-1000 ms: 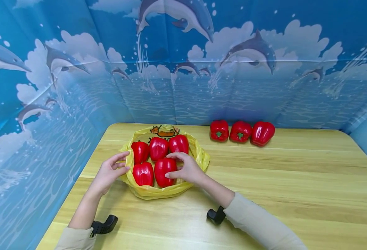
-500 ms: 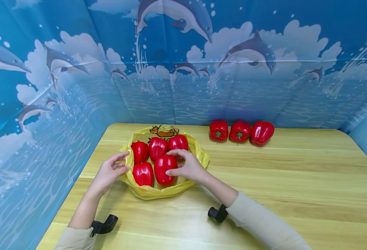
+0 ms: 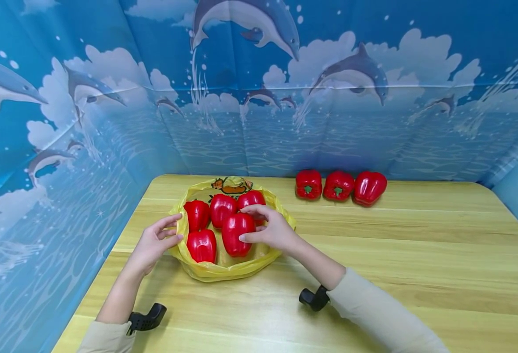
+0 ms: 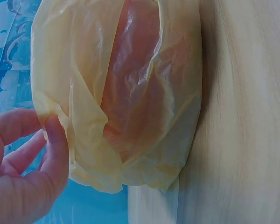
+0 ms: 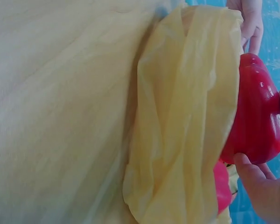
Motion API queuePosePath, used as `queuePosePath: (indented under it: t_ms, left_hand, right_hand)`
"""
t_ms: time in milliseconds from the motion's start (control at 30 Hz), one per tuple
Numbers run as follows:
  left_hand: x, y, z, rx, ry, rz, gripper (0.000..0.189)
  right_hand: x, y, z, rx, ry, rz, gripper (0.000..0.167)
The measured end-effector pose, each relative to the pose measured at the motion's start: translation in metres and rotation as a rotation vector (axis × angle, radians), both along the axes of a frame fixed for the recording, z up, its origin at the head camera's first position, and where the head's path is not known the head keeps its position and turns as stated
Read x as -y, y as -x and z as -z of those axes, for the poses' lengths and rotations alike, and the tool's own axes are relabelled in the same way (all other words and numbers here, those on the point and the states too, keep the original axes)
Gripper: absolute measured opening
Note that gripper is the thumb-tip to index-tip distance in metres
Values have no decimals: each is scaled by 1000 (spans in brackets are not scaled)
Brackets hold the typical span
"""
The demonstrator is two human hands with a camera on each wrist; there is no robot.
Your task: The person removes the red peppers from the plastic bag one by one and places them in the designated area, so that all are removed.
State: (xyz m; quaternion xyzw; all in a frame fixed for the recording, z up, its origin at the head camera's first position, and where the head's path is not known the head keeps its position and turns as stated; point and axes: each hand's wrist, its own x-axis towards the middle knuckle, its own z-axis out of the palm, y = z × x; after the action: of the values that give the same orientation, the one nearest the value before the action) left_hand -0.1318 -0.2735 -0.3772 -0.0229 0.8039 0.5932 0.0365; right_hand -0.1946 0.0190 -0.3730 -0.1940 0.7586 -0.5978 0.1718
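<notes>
My right hand grips a red bell pepper between thumb and fingers, lifted above the right part of an open yellow plastic bag. In the right wrist view that bell pepper shows above the bag's rim, with the thumb and fingertips against it. Several more bell peppers lie inside the bag. At the bag's left rim my left hand pinches the plastic. The left wrist view shows that hand with its thumb on the film and a red shape blurred behind it.
Three bell peppers stand in a row at the back of the wooden table, right of the bag. A blue dolphin-print cloth rises behind the table and along its left side. Each wrist carries a black camera mount.
My right hand has raised the gripped bell pepper from the bag's front right and shifted it slightly back and to the right. The left hand stays at the bag's rim.
</notes>
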Motion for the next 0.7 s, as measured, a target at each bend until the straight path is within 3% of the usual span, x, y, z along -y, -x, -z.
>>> queuePosePath:
  t_ms: [233,500,700]
  left_hand:
    - [0,-2,-2,-1,-2,5,55]
    - [2,-2,-5,0,5,4,55]
    - [3,-1,-7,2,10,0,54]
  right_hand:
    - [-12,-9,-30,15,21,-1,55]
    - [-27,8,-16,18,37,22,57]
    - [-39,14,-18,11,40,39,56]
